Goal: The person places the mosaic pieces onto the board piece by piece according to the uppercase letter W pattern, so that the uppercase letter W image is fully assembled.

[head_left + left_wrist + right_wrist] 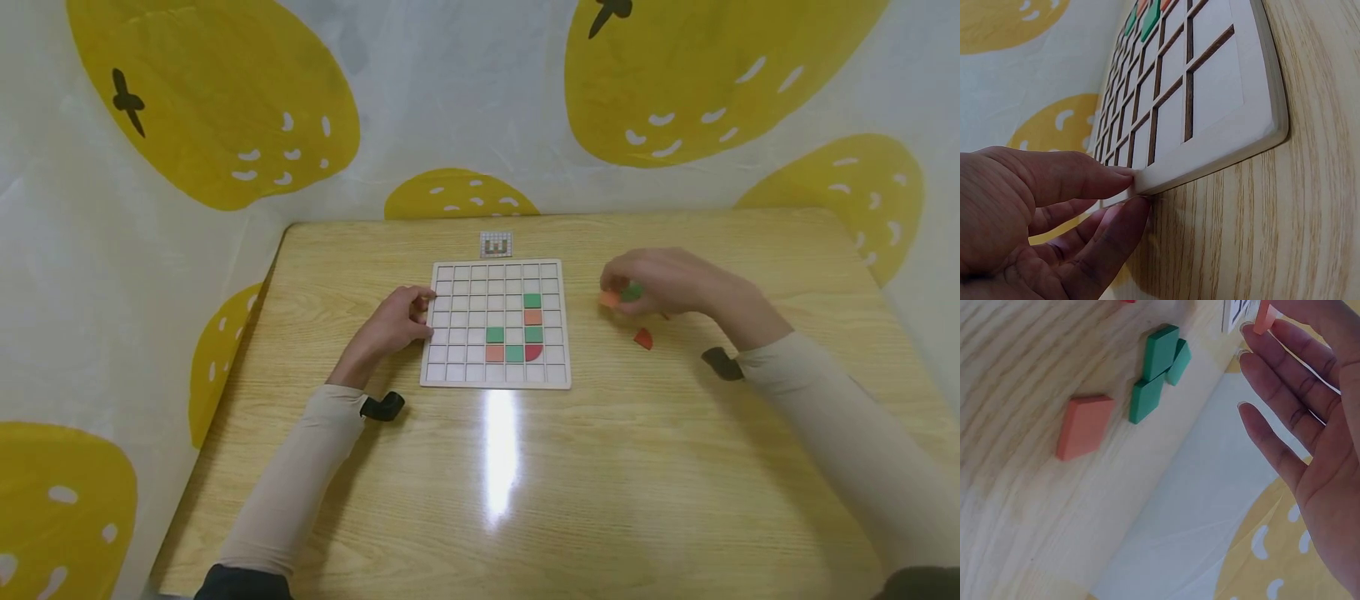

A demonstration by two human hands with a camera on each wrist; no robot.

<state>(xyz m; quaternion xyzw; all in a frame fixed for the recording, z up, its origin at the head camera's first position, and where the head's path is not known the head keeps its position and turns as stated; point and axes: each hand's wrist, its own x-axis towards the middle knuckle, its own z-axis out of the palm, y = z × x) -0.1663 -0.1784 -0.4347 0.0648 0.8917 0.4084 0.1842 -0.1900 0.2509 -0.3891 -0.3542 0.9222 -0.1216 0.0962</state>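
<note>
A person's right hand [660, 281] pinches an orange tile [609, 297] between thumb and fingertips, over the tabletop [465, 467] to the right of the grid board [555, 371]. The right wrist view cuts this tile off at its top edge, so its full outline cannot be told there; the other fingers extend loosely away from that grip. The left hand [393, 323] has bent fingers and holds the board's left edge, thumb and a fingertip against the rim; its remaining fingers are partly hidden behind them in the left wrist view.

Beneath the right hand, the head view mostly hides the loose pieces. The right wrist view shows three green pieces [1161, 353] close together, one partly covered by another, and an orange block [1085, 428] apart from them. A red piece [643, 338] lies on the tabletop near the hand, plain in the head view.

On the board, seven pieces sit in squares toward the lower right: four green squares [513, 353], two orange squares [495, 353] and a red round-edged piece [533, 352]. A small card [496, 244] lies just beyond the board, its fine pattern hard to read.
</note>
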